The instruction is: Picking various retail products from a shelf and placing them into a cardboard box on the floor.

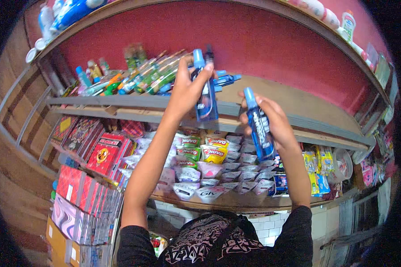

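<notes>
My left hand (pixel 194 80) grips a dark blue spray bottle (pixel 206 105) with a light blue cap, held upright in front of the upper shelf. Beside its cap shows the dark top of another bottle (pixel 209 55), partly hidden by the fingers. In my right hand (pixel 274 118) is a similar blue bottle (pixel 260 133), slightly tilted, with white lettering and a light blue cap. Just behind my left hand, more blue bottles (pixel 228 80) lie on their sides on the wooden shelf (pixel 270 88).
Several green and clear bottles (pixel 157 75) lean at the shelf's left. Below, the lower shelf holds soap packs (pixel 214 154) and red boxes (pixel 103 153). Stacked notebooks (pixel 77 200) stand at lower left. A higher shelf edge (pixel 320 21) curves overhead, carrying more bottles (pixel 348 25).
</notes>
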### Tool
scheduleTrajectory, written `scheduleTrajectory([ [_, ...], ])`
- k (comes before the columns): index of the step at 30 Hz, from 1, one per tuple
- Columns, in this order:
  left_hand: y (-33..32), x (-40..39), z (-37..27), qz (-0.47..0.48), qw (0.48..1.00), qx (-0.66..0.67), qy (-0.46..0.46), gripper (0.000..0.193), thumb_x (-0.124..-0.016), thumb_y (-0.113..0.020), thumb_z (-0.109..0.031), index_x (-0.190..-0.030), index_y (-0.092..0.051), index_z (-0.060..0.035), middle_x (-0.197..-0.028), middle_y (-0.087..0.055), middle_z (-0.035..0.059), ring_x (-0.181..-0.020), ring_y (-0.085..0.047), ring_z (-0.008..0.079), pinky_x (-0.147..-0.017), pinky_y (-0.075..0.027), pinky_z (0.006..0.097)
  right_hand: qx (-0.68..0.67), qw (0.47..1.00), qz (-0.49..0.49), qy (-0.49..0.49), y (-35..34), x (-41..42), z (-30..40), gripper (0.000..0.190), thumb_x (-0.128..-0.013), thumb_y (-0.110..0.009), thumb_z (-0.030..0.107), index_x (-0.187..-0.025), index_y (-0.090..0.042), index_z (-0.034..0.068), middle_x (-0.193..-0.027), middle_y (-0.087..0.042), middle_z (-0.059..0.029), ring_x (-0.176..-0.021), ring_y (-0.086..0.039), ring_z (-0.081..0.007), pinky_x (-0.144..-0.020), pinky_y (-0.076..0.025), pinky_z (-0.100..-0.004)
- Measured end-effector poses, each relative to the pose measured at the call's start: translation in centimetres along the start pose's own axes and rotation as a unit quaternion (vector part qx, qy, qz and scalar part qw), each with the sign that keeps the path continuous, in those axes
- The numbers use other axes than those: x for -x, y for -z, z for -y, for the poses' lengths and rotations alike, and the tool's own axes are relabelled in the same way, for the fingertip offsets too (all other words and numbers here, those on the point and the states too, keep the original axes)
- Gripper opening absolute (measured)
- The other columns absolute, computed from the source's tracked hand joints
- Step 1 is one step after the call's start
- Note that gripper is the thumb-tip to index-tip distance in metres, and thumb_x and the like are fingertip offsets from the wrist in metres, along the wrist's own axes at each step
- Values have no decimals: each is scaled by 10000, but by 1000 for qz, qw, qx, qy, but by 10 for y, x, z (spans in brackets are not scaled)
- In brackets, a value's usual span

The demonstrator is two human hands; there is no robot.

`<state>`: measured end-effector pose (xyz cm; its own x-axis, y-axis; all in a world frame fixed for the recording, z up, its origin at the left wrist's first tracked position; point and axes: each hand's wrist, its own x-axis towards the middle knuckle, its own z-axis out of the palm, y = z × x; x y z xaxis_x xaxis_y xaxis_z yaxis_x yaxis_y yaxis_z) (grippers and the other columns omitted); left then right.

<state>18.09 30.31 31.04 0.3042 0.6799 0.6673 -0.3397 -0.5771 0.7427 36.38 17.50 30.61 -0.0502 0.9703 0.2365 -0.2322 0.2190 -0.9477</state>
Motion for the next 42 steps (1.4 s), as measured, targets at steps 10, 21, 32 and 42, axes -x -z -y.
scheduleTrajectory([
  [10, 81, 255, -23, -298, 900, 97, 304, 324, -901, -568, -328, -1047, -456, -62, -775, -639, 102, -538, -562, 120, -458, -446, 228, -79, 957, 118, -252, -121, 22, -144, 433, -949, -421, 363, -1218, -520, 38, -977, -596, -70, -775, -620, -157, -599, -539, -277],
  [21, 73, 600, -21, -696, 537, 416, 233, 414, -908, -530, -401, -972, -567, 6, -780, -630, 133, -610, -620, 178, -489, -531, 234, -220, 669, 142, -696, -246, 179, -389, 398, -955, -429, 355, -1037, -552, -15, -831, -625, -120, -709, -626, -202, -617, -550, -303],
  [32, 64, 742, -7, -766, 472, 392, 192, 180, -935, -481, -172, -1007, -541, -18, -899, -618, 108, -750, -614, 218, -689, -537, 303, -123, 573, 253, -770, -294, 276, -448, 248, -926, -518, 226, -1084, -529, 35, -949, -611, -102, -819, -609, -208, -658, -535, -297],
  [42, 94, 817, -12, -826, 411, 263, 280, 189, -886, -582, -231, -998, -550, -82, -926, -590, 68, -852, -577, 192, -695, -516, 378, 110, 638, 293, -704, -340, 336, -524, 204, -883, -565, 229, -1037, -557, 95, -963, -599, -41, -864, -594, -183, -718, -489, -295],
])
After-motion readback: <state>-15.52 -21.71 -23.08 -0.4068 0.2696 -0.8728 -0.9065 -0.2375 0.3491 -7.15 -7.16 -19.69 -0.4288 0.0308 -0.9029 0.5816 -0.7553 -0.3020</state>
